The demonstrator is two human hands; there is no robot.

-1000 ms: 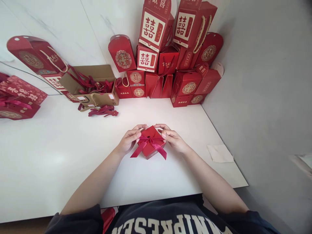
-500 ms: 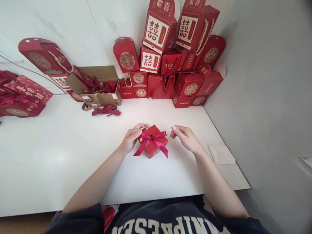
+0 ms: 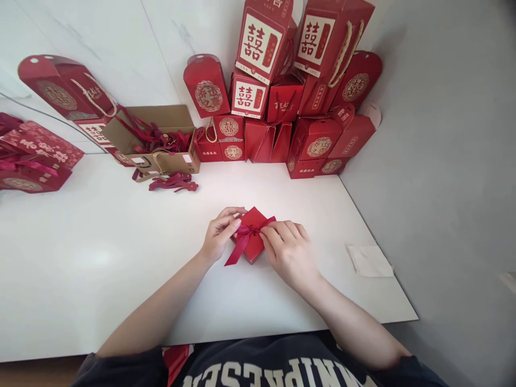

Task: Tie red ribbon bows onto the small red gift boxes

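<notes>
A small red gift box sits on the white table, tied with a crimson satin ribbon bow. At the box's left side is my left hand, its fingers around the far-left edge and its thumb on top against the bow's left loop. My right hand reaches over the right side of the box, fingertips pinched on the ribbon near the knot. That hand covers the bow's right tail and part of the box.
Red gift boxes are stacked along the back wall. A cardboard box of ribbons stands back left, with loose ribbons before it. More red boxes lie far left. A white cloth is near the right edge.
My right hand has moved left from beside the gift box onto the bow and now pinches the ribbon. My left hand stays at the box's left side. The view has shifted slightly.
</notes>
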